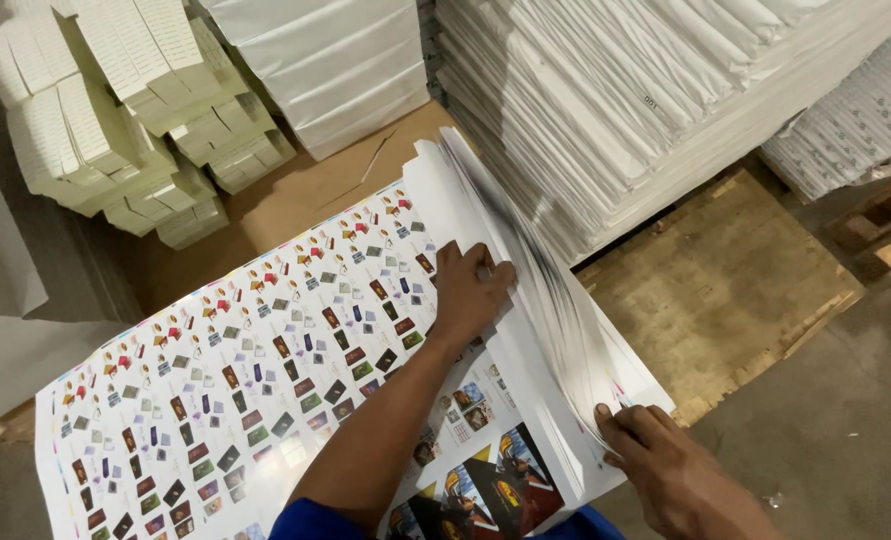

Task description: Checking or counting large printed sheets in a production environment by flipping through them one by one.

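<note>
A stack of large printed sheets (215, 380), covered with rows of small colourful pictures, lies in front of me. Its right edge is lifted and fanned into a curled bundle of sheets (525, 260). My left hand (470, 290) reaches across the stack, with its fingers curled over the fanned edges about halfway along. My right hand (655, 455) pinches the near corner of the same bundle at the lower right. A sheet with larger dark pictures (485, 470) shows beneath my left forearm.
Tall piles of white paper (645, 100) rise at the back right, over a wooden pallet (725, 290). Stacks of folded white cartons (115, 120) stand at the back left on brown board (295, 195). Another wrapped white pile (325, 60) sits behind. Grey floor lies at right.
</note>
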